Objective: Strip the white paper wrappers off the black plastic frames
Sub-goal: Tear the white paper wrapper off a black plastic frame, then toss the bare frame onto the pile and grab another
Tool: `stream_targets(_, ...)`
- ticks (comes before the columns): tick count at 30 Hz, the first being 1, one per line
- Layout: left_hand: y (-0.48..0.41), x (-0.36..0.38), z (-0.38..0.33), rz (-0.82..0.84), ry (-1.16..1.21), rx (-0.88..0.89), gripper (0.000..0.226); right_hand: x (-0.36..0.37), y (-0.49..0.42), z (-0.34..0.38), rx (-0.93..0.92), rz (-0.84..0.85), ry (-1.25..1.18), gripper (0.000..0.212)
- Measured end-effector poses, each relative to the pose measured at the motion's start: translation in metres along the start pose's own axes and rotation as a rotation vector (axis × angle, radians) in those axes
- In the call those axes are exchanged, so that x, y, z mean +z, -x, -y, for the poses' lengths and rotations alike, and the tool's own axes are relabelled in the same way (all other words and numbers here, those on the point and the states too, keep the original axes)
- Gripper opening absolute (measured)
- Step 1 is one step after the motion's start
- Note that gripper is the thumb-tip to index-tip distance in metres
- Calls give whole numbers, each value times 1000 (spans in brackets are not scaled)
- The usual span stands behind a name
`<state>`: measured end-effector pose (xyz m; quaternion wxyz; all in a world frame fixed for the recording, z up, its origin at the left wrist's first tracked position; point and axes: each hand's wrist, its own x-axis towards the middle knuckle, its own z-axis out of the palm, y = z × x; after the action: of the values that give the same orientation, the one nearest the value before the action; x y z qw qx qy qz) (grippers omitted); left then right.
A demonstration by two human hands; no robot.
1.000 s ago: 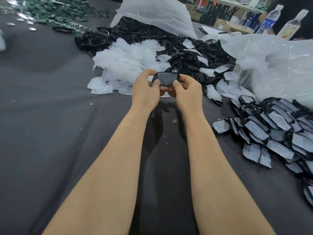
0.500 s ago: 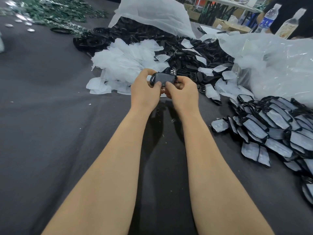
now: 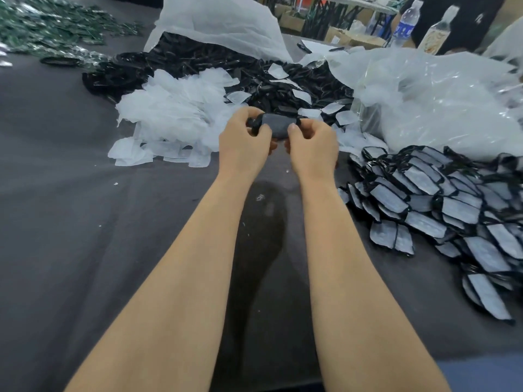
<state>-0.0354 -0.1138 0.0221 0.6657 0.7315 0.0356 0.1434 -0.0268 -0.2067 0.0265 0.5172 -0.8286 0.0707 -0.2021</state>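
Frame (image 3: 278, 126) in its paper wrapper, held up in both hands over the middle of the table (image 3: 70, 222).

At the far-left corner lies a green heap (image 3: 56, 29). Right of it, a pile of loose white wrappers (image 3: 175, 117) sits just in front of a mound of bare frames (image 3: 198, 63), touching it. The left hand (image 3: 243, 145) has its fingers curled round the frame's left end. The right hand (image 3: 312, 148) pinches the right end, thumb on the near face. Behind and right of it a clear plastic bag (image 3: 438, 103) is slumped on the table. Wrapped frames (image 3: 452, 199) are heaped along the right edge. Two bottles (image 3: 406, 22) stand by the far-right corner.
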Motion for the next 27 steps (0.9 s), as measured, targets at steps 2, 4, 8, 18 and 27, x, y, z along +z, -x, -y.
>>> stream_targets(2,2,24,-10,58,-45,46,10,-25,-4,-4,11,-81,2,16)
stream_targets(4,6,53,-19,120,-105,82,13,-55,-8,-11,21,-177,21,18)
stream_targets(8,24,114,-32,211,-218,145,16,-116,-10,-34,60,-386,147,10)
stream_targets(18,52,186,-28,243,-633,232,31,-162,-4,-70,310,-522,497,25)
stream_targets(27,16,134,-33,123,-97,114,23,-102,-8,-31,-59,-531,330,22)
